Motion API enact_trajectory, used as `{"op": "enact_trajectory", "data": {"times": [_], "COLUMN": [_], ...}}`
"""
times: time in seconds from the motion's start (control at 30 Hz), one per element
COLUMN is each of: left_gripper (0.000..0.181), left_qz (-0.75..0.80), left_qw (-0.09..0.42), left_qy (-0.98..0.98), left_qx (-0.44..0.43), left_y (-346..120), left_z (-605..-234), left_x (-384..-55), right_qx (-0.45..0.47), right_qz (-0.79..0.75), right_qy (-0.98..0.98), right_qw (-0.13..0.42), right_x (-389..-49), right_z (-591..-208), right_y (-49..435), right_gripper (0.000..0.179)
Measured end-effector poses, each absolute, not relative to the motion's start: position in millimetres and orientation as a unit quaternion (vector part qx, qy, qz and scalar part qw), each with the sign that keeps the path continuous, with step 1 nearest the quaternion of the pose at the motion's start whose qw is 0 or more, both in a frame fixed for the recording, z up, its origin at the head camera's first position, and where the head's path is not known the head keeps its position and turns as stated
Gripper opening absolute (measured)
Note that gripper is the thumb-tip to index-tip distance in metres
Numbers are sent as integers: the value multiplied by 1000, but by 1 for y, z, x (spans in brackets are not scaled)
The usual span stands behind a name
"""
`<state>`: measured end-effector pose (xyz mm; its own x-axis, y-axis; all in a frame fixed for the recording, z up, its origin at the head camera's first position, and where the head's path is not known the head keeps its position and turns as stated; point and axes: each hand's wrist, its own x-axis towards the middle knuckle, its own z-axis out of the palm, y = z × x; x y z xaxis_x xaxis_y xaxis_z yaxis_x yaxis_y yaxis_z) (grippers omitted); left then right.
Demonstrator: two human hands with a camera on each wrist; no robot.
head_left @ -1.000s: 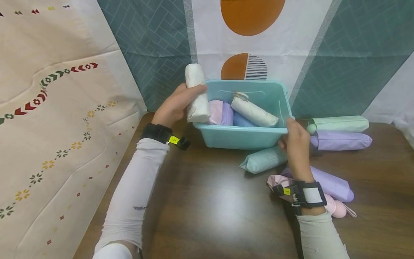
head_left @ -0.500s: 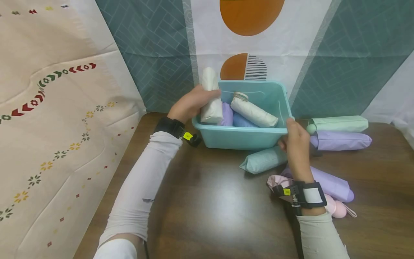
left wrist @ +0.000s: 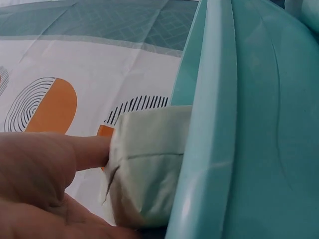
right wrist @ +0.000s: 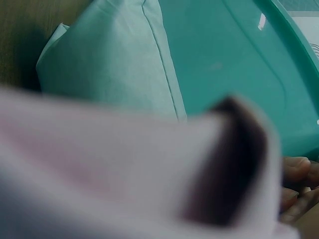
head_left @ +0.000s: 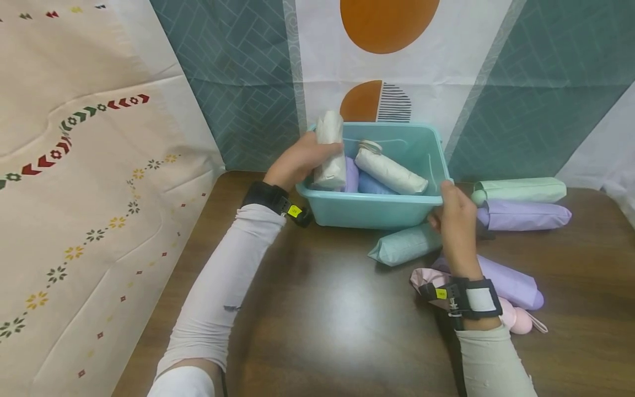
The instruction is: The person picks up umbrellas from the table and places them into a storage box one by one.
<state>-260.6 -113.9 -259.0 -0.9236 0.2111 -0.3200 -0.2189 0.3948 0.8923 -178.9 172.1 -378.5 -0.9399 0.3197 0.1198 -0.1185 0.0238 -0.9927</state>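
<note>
My left hand point(head_left: 302, 157) grips a white folded umbrella point(head_left: 331, 165), its thumb across the near side. The umbrella stands tilted inside the left end of a light-blue plastic bin point(head_left: 367, 212), its top above the far rim. In the left wrist view its flat end point(left wrist: 149, 169) shows just behind the bin's rim point(left wrist: 209, 129). Lying in the bin are a second white folded umbrella point(head_left: 392, 170), a purple one point(head_left: 351, 175) and a blue one point(head_left: 374, 184), partly covered. My right hand point(head_left: 457, 226) pinches the bin's near right corner; its fingertips point(right wrist: 296, 172) show in the right wrist view.
A teal umbrella point(head_left: 407, 245) lies against the bin's front. Under and beside the right wrist are a purple point(head_left: 511, 281) and a pink umbrella point(head_left: 521, 322). Light green point(head_left: 526, 190) and lavender point(head_left: 528, 215) ones lie at the right back. Patterned cloth hangs behind and to the left.
My left hand has carried the white umbrella rightward from outside the bin's left edge and lowered it into the left end, over the pink one. The right hand has stayed on the rim.
</note>
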Motion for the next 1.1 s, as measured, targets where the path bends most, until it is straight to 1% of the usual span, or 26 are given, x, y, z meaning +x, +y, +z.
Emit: {"op": "enact_trajectory", "data": {"times": [0.1,0.33,0.4,0.53,0.73,0.8,0.87,1.0,1.1], "left_gripper": [72,76,81,85,82,79,71,48,39], "left_qz": [523,507,490,443,445,474,507,582,606], "left_qw": [202,206,205,199,180,163,134,43,-11], "left_qy": [828,837,847,874,877,865,851,809,791], "left_qx": [-4,-4,-9,-6,12,21,32,67,76], "left_y": [-115,-115,-114,-111,-111,-114,-118,-128,-135], "left_z": [-259,-261,-261,-259,-261,-262,-263,-265,-269], "left_x": [-259,-253,-249,-242,-238,-236,-233,-228,-226], "right_qx": [-74,-77,-77,-73,-78,-79,-78,-74,-73], "right_qz": [693,698,698,702,710,705,703,699,704], "right_qy": [-700,-694,-694,-690,-681,-688,-689,-693,-688], "right_qw": [157,157,157,160,159,157,157,160,161], "right_x": [-178,-177,-177,-177,-177,-177,-177,-178,-179], "right_z": [-377,-378,-378,-377,-376,-377,-377,-377,-377], "right_y": [172,171,171,171,172,172,172,172,172], "right_gripper": [51,52,52,52,51,52,52,51,51]}}
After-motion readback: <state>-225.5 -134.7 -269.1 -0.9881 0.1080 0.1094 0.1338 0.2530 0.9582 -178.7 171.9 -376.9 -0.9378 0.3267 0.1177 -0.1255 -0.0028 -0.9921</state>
